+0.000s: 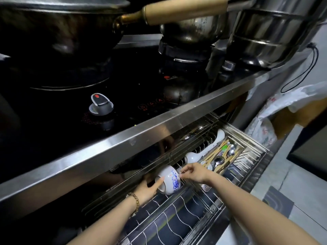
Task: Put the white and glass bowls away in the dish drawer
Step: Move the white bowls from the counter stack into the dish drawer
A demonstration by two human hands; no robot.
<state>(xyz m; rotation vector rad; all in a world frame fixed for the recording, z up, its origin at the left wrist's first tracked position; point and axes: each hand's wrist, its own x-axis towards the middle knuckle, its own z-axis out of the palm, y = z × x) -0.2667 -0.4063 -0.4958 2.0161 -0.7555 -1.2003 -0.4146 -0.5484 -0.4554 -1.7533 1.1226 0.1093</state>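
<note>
Your left hand (pixel 147 189) cups the white bowl (pixel 169 180) (blue flowers on its side) from below while your right hand (pixel 193 172) pinches its rim, holding it tilted over the wire rack of the open drawer (pixel 178 220).

In front of me a black glass cooktop (pixel 123 85) sits dim in a steel counter (pixel 159 124), with a dark wok (pixel 58 32) far left and a stacked steel steamer pot (pixel 269 32) far right. To my right the floor (pixel 300 191) is pale grey tile, better lit, with a white plastic bag (pixel 283 106) against the wall.
</note>
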